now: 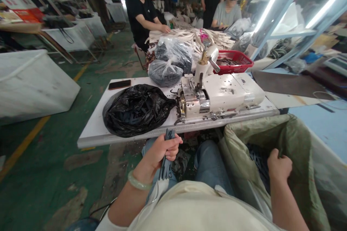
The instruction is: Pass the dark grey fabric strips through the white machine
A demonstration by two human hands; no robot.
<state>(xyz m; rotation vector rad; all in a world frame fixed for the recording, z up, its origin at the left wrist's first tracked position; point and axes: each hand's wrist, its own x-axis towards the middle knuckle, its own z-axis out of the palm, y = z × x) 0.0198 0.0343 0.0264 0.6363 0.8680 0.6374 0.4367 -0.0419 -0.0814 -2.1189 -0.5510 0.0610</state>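
My left hand (169,147) is closed around a bundle of dark grey strips (164,170), just in front of the table edge. The strips stick out above and below the fist. My right hand (280,166) is over the open green sack (295,144), its fingers curled in; what they hold, if anything, is hidden. Dark strips (257,158) lie inside the sack, beside that hand. On the table, a black plastic bag (119,115) with dark strips in it rests open, left of a white machine (230,92) with metal rollers and a lever.
Tied clear bags (166,73) of dark pieces stand behind the machine, near a red basket (235,57). A phone (119,84) lies at the table's left. Several people work around pale strips (195,38) at the back. A white bin (35,83) stands left.
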